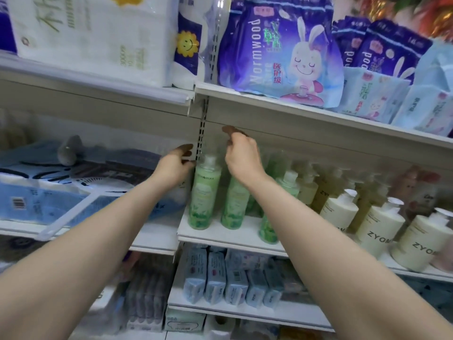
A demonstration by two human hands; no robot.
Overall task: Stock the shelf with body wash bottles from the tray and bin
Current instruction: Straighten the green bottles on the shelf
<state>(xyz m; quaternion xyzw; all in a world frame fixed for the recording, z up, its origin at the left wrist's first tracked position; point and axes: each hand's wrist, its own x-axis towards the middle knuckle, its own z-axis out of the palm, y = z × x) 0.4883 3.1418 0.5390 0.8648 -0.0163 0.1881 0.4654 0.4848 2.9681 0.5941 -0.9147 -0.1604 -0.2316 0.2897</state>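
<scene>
Both arms reach up over the shelf (228, 238). The left hand (175, 165) curls its fingers beside the first green body wash bottle (204, 192); whether it grips anything cannot be told. The right hand (241, 154) hovers above the green row, fingers bent, its hold unclear. Cream ZYOM bottles (377, 229) stand to the right.

White shelf (230, 235): green bottles (204, 192) left, cream ZYOM bottles (378, 229) right, upright.
</scene>
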